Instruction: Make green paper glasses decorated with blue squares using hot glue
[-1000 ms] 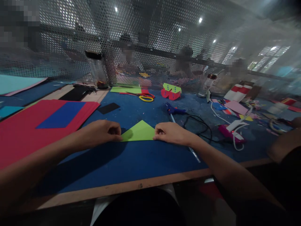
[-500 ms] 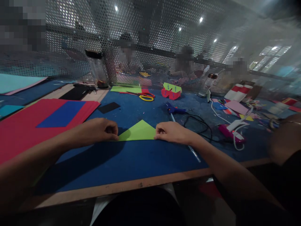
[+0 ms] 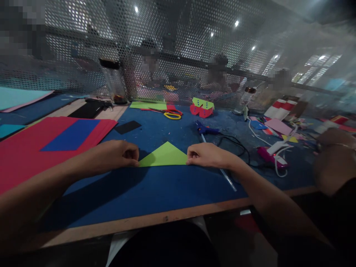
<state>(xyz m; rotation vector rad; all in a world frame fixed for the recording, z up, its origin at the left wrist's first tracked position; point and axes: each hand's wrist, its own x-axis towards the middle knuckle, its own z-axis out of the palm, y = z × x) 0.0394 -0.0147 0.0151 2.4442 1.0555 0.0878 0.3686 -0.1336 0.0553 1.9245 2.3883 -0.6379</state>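
Observation:
A lime-green sheet of paper (image 3: 166, 155), folded into a triangle, lies on the blue tabletop with its point facing away from me. My left hand (image 3: 125, 154) is closed on its left corner, thumb and fingers pinched together. At the opposite end of the folded edge, my right hand (image 3: 198, 155) pinches the right corner. Both hands rest low against the table, and the corners themselves are covered by the fingertips. A blue glue gun (image 3: 205, 128) with a clear glue stick (image 3: 229, 181) lies just beyond and beside my right hand.
Red sheets (image 3: 25, 148) with a blue strip (image 3: 71, 135) lie left. Behind are a black piece (image 3: 128, 127), yellow-handled scissors (image 3: 172, 115), a red-green paper shape (image 3: 201, 108) and a bottle (image 3: 113, 81). Right are a magenta glue gun (image 3: 271, 158), scraps and another person's arm (image 3: 333, 159).
My right hand has slid slightly right along the folded edge, showing more of the green paper. My left hand stays at its corner. The other person's arm at the right has shifted.

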